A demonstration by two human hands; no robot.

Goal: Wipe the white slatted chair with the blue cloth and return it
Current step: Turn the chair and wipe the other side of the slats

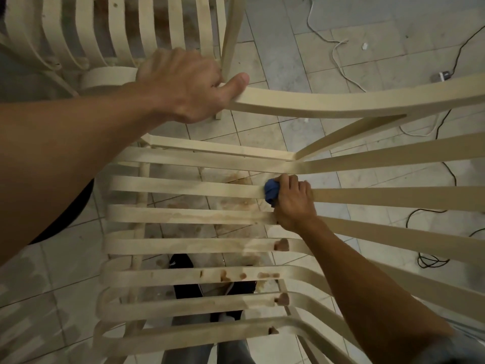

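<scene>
Black shoes (pixel 189 282) show through slats at bottom. White slatted chair (pixel 183 245) fills centre, brown stains (pixel 282 245) on lower slats. Right hand (pixel 294 203) curled round bunched blue cloth (pixel 270 191), pressing it on upper slat near seat-back bend. Left hand (pixel 183 85) grips curved armrest (pixel 328 102), thumb on top. 2nd slatted chair (pixel 78 30) beyond, top left. Cables (pixel 338 48) on tiled floor (pixel 275 61), far right

The left arm stretches forward, left hand (pixel 183 85) gripping the chair (pixel 341 101), while the right hand (pixel 294 202) curls around the blue cloth (pixel 270 191).
</scene>
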